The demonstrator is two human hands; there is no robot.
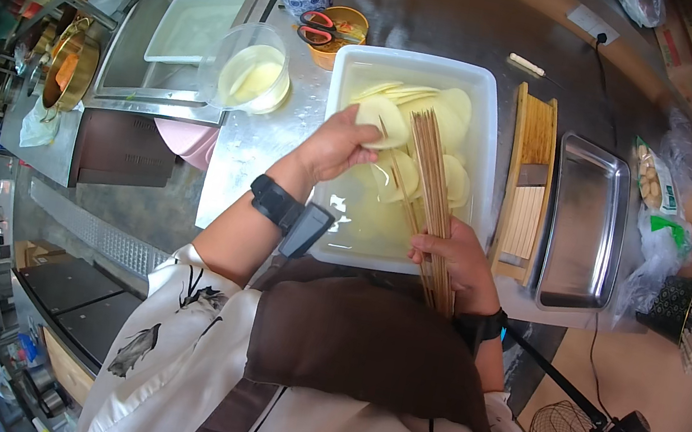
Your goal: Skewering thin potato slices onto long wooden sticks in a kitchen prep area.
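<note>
My left hand [337, 146] pinches a thin, pale yellow slice [381, 119], probably potato, above a white plastic tub [485, 191]. In my right hand [459, 259] is a bundle of thin wooden skewers [433, 189]. A skewer [405, 197] stands apart from that bundle, its tip over the slice in my left hand; whether it pierces the slice I cannot tell. More round slices [451, 113] lie in the tub's water, several overlapping at the far side.
Right of the tub are a wooden mandoline slicer [530, 171] and a steel tray [586, 222]. A white-handled pick [527, 64] lies behind them. To the left stand a clear plastic container [252, 80], red-handled scissors [317, 29] on an orange tub [325, 59], and a sink [126, 73].
</note>
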